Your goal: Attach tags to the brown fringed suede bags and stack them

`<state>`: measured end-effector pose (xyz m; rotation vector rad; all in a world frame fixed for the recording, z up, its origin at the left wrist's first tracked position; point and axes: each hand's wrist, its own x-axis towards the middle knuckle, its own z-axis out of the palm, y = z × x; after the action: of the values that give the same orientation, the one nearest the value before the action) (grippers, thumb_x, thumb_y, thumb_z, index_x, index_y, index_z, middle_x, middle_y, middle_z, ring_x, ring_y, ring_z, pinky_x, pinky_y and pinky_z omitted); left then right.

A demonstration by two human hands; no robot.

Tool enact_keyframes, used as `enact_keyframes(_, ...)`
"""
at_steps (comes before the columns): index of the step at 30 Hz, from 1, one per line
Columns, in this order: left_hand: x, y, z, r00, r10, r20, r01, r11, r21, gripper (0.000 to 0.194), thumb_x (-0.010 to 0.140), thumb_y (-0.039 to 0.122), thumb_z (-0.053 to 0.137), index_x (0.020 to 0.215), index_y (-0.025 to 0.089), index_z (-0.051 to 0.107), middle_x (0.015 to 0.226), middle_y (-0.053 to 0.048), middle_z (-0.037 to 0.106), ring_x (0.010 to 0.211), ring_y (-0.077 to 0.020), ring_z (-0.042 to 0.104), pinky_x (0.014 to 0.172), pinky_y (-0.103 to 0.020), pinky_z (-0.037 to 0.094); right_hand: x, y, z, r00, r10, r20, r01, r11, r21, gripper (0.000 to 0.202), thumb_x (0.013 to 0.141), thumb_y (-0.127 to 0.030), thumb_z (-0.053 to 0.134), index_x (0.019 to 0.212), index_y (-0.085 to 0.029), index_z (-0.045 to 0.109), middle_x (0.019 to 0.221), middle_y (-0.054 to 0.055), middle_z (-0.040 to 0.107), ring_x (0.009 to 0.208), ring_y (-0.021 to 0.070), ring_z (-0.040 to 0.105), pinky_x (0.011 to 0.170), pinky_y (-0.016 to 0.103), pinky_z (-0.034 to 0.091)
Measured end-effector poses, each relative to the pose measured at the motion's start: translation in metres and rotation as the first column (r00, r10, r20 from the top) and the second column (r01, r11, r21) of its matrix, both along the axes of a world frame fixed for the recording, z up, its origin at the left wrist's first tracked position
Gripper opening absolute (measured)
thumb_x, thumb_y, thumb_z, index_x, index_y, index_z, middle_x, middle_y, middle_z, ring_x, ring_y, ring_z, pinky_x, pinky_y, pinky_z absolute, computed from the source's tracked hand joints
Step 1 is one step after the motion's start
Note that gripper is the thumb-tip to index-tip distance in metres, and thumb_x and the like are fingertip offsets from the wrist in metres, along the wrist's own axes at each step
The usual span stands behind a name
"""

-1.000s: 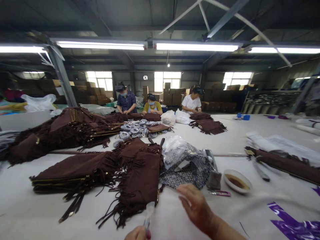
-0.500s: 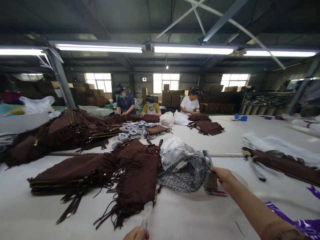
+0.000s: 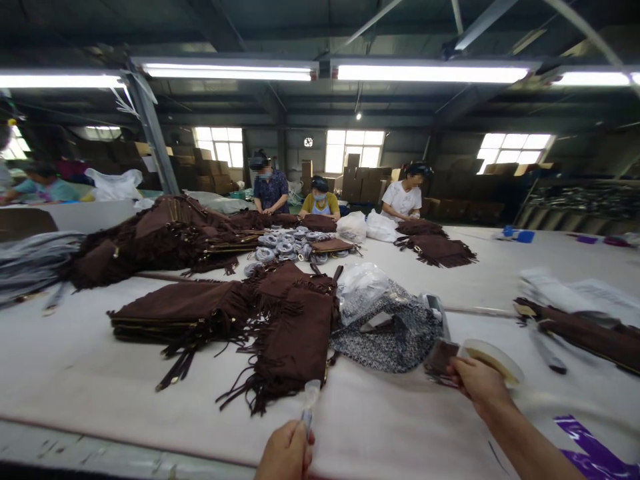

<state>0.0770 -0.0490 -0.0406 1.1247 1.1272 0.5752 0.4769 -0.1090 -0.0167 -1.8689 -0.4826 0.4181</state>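
Head: L hand (image 3: 287, 448) grips clear-tipped tool (image 3: 309, 407); R hand (image 3: 479, 383) by brown block (image 3: 442, 356), grip unclear.

Bowl (image 3: 511, 357) partly behind right hand (image 3: 479, 384); purple plastic (image 3: 583, 437) cut off below.

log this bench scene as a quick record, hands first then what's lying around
left hand: holding a clear-tipped tool
right hand: at a small brown piece, grip unclear
beside right hand: white bowl
centre: black-and-white speckled fabric
left of fabric: brown fringed pouches
front right: purple plastic
across table: three people
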Motion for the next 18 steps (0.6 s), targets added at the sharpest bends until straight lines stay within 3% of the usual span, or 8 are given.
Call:
enact_keyframes(2,-0.001,-0.005,0.001,1.000,0.021,0.018,-0.021,1.000,-0.017,0.048,0.076,0.067,0.046,0.074,0.019,0.051,0.046,0.009,0.034,0.037,-0.0068,0.024,0.040,-0.022,0.018,-0.003,-0.007,-0.001,0.997,0.055,-0.052,-0.060,0.992,-0.107,0.018,0.063,-0.037,0.065,0.059,-0.020,0.061,0.052,0.007,0.062,0.040,0.0176,0.051,0.037,0.029,0.036)
enact_keyframes(5,-0.002,-0.011,0.007,0.999,0.043,0.017,-0.042,0.999,-0.035,0.039,0.083,0.058,0.043,0.075,0.020,0.048,0.046,0.010,0.033,0.037,-0.0074,0.025,0.041,-0.022,0.019,-0.039,-0.017,0.002,0.932,0.326,-0.156,-0.343,0.934,-0.097,0.026,0.068,-0.043,0.068,0.071,-0.018,0.066,0.060,0.005,0.062,0.047,0.0142,0.051,0.042,0.027,0.037)
enact_keyframes(8,-0.004,-0.012,0.013,0.997,0.037,-0.071,-0.032,0.997,0.071,0.035,0.088,0.049,0.041,0.073,0.019,0.050,0.047,0.007,0.039,0.041,-0.0094,0.032,0.044,-0.024,0.023,-0.108,-0.015,0.013,0.729,0.648,-0.219,-0.672,0.739,-0.050,0.032,0.077,-0.049,0.064,0.078,-0.016,0.066,0.064,0.002,0.062,0.051,0.0116,0.050,0.047,0.024,0.037)
enact_keyframes(10,-0.007,-0.012,0.018,0.982,0.009,-0.188,0.031,0.978,0.207,0.034,0.091,0.044,0.038,0.074,0.018,0.053,0.051,0.003,0.046,0.046,-0.0112,0.039,0.047,-0.025,0.027,-0.157,-0.005,0.024,0.580,0.775,-0.253,-0.801,0.599,0.000,0.034,0.079,-0.050,0.062,0.082,-0.016,0.067,0.066,0.002,0.063,0.051,0.0109,0.049,0.047,0.024,0.036)
enact_keyframes(11,-0.008,-0.013,0.020,0.968,-0.001,-0.251,0.072,0.959,0.274,0.035,0.092,0.042,0.037,0.075,0.017,0.055,0.054,0.001,0.049,0.049,-0.0122,0.042,0.049,-0.025,0.029,-0.180,0.001,0.028,0.506,0.821,-0.265,-0.847,0.530,0.025,0.035,0.080,-0.050,0.061,0.080,-0.015,0.067,0.065,0.002,0.062,0.050,0.0106,0.048,0.048,0.024,0.036)
enact_keyframes(13,-0.011,-0.014,0.024,0.930,0.000,-0.367,0.152,0.910,0.386,0.034,0.093,0.037,0.035,0.077,0.016,0.057,0.062,-0.003,0.056,0.056,-0.0142,0.047,0.054,-0.027,0.032,-0.217,0.015,0.034,0.415,0.867,-0.274,-0.892,0.447,0.065,0.035,0.080,-0.049,0.060,0.072,-0.015,0.064,0.060,0.001,0.060,0.048,0.0094,0.046,0.047,0.023,0.034)
enact_keyframes(18,-0.017,-0.019,0.025,0.825,0.041,-0.563,0.311,0.800,0.514,0.032,0.095,0.030,0.032,0.084,0.015,0.059,0.076,-0.010,0.063,0.067,-0.0186,0.056,0.063,-0.030,0.038,-0.261,0.046,0.027,0.390,0.878,-0.277,-0.915,0.402,-0.014,0.039,0.078,-0.049,0.060,0.057,-0.016,0.058,0.047,-0.002,0.053,0.040,0.0076,0.040,0.041,0.022,0.029)
